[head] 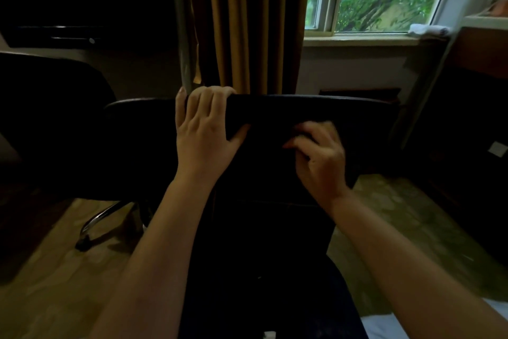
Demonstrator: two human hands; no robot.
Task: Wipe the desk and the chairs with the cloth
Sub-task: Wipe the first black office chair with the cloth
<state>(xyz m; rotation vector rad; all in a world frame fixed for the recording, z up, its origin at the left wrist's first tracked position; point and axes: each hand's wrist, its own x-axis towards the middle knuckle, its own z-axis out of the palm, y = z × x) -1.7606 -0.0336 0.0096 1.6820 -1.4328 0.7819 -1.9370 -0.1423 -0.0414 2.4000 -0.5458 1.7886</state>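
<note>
Black chair (316, 108), seen from behind its back; central item. Left hand (203, 130): fingers curled over the back's top rim, thumb pressed on the near face, apparently to steady the chair against rubbing. Right hand (319, 151): on the near face just below the rim, right of the left hand, blurred. Its fingers were bent, but whether they pinched a cloth or pressed bare could not be told, and no cloth was distinguishable against the dark upholstery. Folded white towel (428, 29): on the sill (357, 39) beyond the chair, up and right, well apart from both hands. Second chair (49, 108): left of the chair, near it. Curtain (247, 22): directly behind the rim, close. Rim ran free right of the hands. Floor (55, 270) lay open on both sides of the chair, judged ample for sideways strokes.
</note>
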